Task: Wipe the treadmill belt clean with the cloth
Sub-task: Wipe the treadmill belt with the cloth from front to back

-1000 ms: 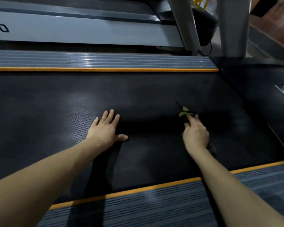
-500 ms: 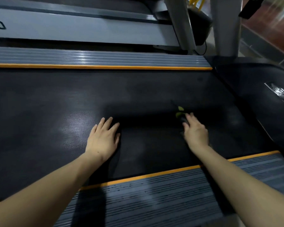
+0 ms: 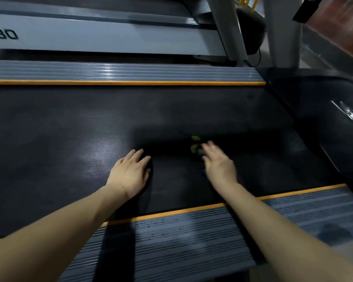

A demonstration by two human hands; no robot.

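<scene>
- The black textured rubber treadmill belt (image 3: 69,123) runs left to right across the view, bordered by orange strips and grey ribbed side rails (image 3: 192,241) at its far and near edges.
- The left hand (image 3: 128,171) lies palm down on the belt, fingers extended and close together, gripping nothing.
- The right hand (image 3: 218,163) is also palm down, fingers extended forward; it is motion-blurred, and whether it presses or grips anything beneath cannot be determined.
- The dark cloth with yellow-green markings (image 3: 194,147) lies on the belt just ahead of the right fingertips; its outline merges with the shadow, so its full extent is unclear.
- A white treadmill frame with dark lettering (image 3: 90,37) stands beyond the far rail.
- A dark glossy motor cover (image 3: 324,119) sits at the right end of the belt.
</scene>
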